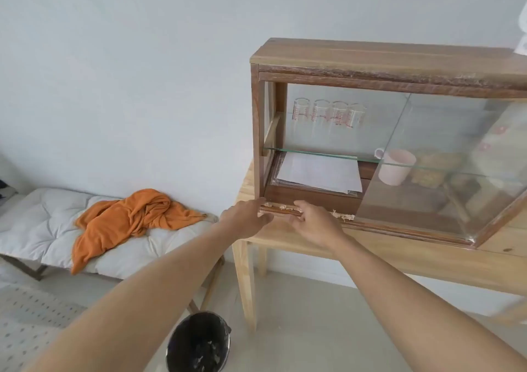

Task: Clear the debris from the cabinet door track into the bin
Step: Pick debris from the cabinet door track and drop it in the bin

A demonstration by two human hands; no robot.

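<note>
A wooden cabinet [370, 58] with sliding glass doors stands on a light wooden table [427, 260]. Its bottom door track [281, 211] holds pale scraps of debris [343, 216] along the open left half. My left hand [246, 216] rests at the track's left end, fingers spread against the front edge. My right hand [315, 223] is at the middle of the track, fingertips curled onto it among the scraps; whether they pinch any debris is hidden. A black bin [199, 343] with some scraps inside stands on the floor below, left of the table leg.
The glass door [445, 166] is slid to the right. Inside are several glasses [328, 115] on a glass shelf, papers [319, 172] and a pink mug [396, 166]. A cushioned bench [37, 220] with an orange cloth [131, 217] stands at the left wall.
</note>
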